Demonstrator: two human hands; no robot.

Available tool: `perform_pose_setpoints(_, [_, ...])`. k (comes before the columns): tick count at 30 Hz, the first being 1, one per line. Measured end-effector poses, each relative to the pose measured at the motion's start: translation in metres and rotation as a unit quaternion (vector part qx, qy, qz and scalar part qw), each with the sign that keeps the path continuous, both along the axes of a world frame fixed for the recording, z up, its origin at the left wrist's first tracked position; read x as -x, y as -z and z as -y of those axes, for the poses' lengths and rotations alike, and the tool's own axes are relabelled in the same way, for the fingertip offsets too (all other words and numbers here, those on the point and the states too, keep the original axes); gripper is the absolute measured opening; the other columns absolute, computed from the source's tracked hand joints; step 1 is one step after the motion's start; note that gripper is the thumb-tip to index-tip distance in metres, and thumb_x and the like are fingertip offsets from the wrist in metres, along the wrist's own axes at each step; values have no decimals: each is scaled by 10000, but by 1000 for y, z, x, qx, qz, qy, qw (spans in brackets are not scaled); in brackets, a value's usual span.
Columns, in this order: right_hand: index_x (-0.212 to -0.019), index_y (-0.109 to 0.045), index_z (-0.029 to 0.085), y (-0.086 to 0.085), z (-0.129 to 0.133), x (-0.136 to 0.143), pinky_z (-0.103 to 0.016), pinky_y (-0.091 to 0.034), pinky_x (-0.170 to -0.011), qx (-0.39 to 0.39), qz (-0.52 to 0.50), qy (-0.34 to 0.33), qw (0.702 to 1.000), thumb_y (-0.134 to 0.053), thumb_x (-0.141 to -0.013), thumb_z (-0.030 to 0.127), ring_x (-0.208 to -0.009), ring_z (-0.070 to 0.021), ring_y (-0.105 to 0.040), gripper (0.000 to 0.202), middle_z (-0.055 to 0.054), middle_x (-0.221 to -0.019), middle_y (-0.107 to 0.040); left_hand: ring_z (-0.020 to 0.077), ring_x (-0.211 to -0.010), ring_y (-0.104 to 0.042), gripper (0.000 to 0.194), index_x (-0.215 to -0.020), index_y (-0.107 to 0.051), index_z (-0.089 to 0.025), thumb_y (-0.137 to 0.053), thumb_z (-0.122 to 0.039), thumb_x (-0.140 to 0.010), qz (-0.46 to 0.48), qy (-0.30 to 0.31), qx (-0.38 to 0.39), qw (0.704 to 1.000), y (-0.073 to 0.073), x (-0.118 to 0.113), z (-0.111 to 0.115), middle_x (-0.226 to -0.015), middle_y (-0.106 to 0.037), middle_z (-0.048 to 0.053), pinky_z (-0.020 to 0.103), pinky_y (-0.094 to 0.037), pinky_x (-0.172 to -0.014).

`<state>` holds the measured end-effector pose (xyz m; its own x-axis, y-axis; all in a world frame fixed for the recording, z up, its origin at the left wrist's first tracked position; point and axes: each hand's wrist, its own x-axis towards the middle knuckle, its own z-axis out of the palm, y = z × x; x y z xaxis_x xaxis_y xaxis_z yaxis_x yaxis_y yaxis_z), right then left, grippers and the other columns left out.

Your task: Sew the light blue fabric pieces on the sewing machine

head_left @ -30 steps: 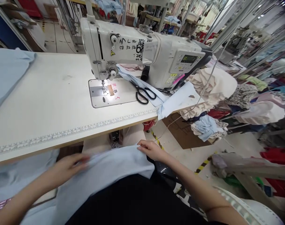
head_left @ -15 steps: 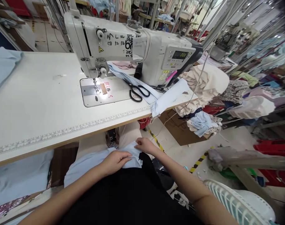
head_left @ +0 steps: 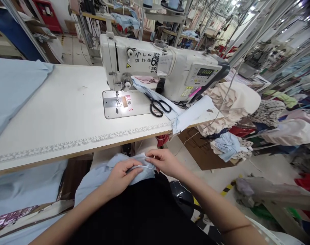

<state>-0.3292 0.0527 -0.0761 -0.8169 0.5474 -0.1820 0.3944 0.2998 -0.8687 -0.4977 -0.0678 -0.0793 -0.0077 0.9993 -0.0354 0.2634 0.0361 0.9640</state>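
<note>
Light blue fabric (head_left: 97, 175) lies bunched across the lap, below the front edge of the sewing table. My left hand (head_left: 123, 175) pinches a fold of it between thumb and fingers. Close beside it, my right hand (head_left: 163, 161) grips the cloth's upper right edge with bent fingers. Above them on the table stands a white sewing machine (head_left: 144, 61), its needle area lit. Black-handled scissors (head_left: 157, 106) rest right of the needle plate (head_left: 116, 110), partly over a light blue strip (head_left: 192, 114) that reaches the table's front edge.
A larger light blue piece (head_left: 14, 88) covers the left of the white table (head_left: 65, 105). A ruler strip (head_left: 88, 140) runs along the front edge. Cream fabric (head_left: 233, 97) is piled at the right, above a cardboard box (head_left: 200, 149). More blue cloth (head_left: 29, 185) lies below the table.
The camera view has shifted, so the table and machine appear farther right. The cloth's held edge is lifted and folded more between my hands, and my right fingers have closed further over it.
</note>
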Motion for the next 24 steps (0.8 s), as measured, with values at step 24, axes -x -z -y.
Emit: perform_pose_setpoints(24, [-877,-666,169,-4,39,-7,-207,-451,-708,71,-105,20,992,-530,-891,244,-770,-134,-597,155,-9,-840,-661,99,-766,-591,177,-908,-601,-175,-467,-66,-871,-155,-28,-305,939,22,-9,16,-865,-596,36,184,-510,-689])
